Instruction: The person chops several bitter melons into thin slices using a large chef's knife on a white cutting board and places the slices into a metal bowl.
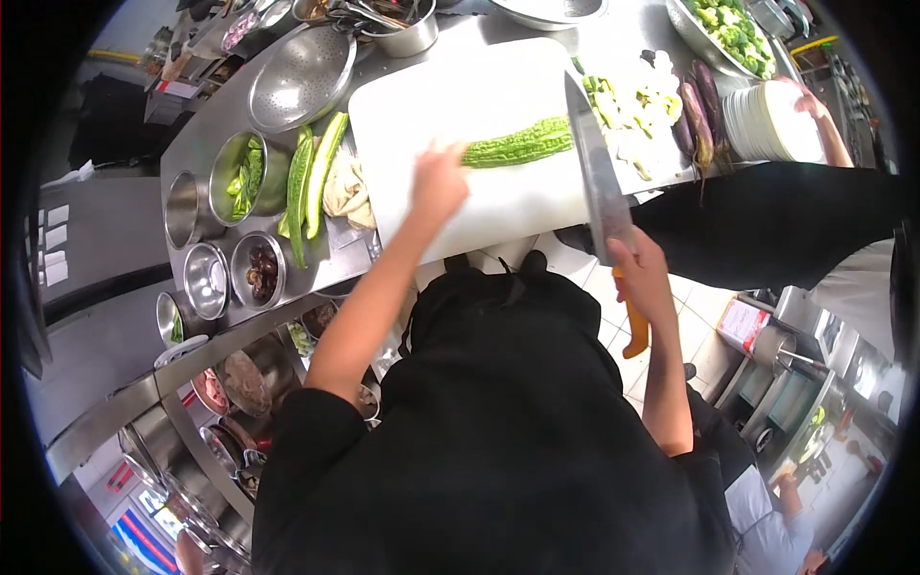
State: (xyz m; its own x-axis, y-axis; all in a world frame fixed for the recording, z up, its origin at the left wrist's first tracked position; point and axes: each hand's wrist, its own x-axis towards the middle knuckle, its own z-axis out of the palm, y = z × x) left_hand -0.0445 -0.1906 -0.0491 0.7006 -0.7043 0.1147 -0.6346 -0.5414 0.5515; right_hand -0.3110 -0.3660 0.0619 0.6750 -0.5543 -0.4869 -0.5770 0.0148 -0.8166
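A green, bumpy bitter melon (519, 144) lies across a white cutting board (467, 93). My left hand (438, 183), blurred, is at the melon's left end; its grip is not clear. In my right hand (640, 269) is a large kitchen knife (595, 162) with a yellow handle. The broad blade points away from me, beside the melon's right end. Left of the board lie cut bitter melon pieces (299, 198), one with its pale inside showing, and a crumpled beige cloth (350, 188).
Metal bowls with leafy greens (248, 180) and dark mushroom-like pieces (262, 277) stand left, below a colander (302, 79). Cut pale-green vegetables (632, 108), eggplants (696, 118) and stacked plates (769, 126) lie right. Another person's hand (812, 104) touches the plates.
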